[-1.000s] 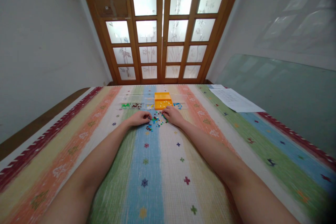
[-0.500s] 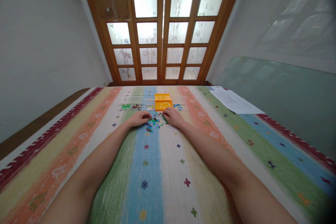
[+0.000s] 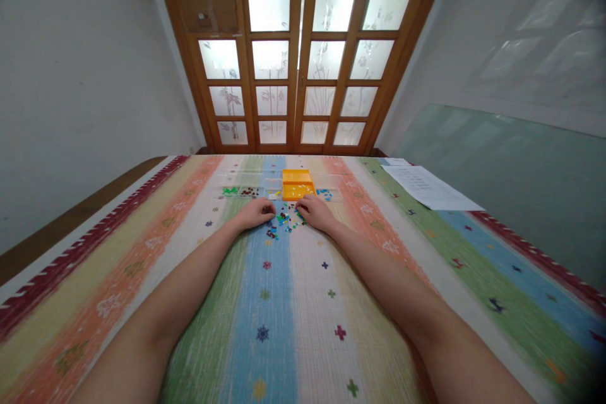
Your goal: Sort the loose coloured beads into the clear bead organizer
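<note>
A loose pile of tiny coloured pieces [image 3: 284,219], blue, green, dark brown, yellow and white, lies on the striped cloth between my hands. At its left edge, my left hand [image 3: 255,213] rests with the fingers curled together; anything between the tips is too small to make out. My right hand [image 3: 316,211] is at the pile's right side, fingers bent and pinched low over the pieces, their grip hidden. Just behind it stands an open orange box [image 3: 297,177] with white pieces in its base.
Clear plastic trays flank the orange box; sorted in them are green pieces [image 3: 230,190], dark brown pieces [image 3: 249,192], yellow pieces [image 3: 274,194] and blue pieces [image 3: 324,193]. Printed paper [image 3: 428,186] lies on the tablecloth [image 3: 312,303] at the right. Wooden doors [image 3: 296,53] are beyond the table.
The whole view has shifted slightly, so things appear a little farther right. Both hands stay beside the pile, with only slight finger movement.
</note>
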The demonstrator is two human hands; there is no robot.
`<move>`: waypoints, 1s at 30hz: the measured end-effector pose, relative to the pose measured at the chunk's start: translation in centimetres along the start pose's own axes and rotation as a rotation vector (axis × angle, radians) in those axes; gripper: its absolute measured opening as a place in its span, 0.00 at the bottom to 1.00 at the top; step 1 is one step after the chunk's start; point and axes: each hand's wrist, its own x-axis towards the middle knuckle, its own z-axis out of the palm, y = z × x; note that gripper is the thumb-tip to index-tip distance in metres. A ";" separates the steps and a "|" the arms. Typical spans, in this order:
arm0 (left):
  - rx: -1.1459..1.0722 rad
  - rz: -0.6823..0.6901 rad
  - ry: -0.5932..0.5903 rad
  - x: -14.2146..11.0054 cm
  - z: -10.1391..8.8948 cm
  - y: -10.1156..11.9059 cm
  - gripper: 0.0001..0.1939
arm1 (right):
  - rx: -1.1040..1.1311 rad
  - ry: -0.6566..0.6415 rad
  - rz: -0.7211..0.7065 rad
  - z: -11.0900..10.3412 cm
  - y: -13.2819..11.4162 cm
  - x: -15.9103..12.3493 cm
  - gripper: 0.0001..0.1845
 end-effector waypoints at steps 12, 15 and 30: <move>-0.495 -0.256 0.337 0.5 -0.7 -2.6 0.14 | -0.011 -0.012 -0.001 0.2 0.2 0.1 0.11; -0.717 -0.387 0.638 0.5 -1.9 -4.5 0.16 | -0.011 -0.003 -0.001 0.3 0.3 0.1 0.11; -0.958 -0.644 1.036 -0.4 -4.5 -8.8 0.24 | 0.018 0.101 -0.081 0.0 -0.5 0.0 0.10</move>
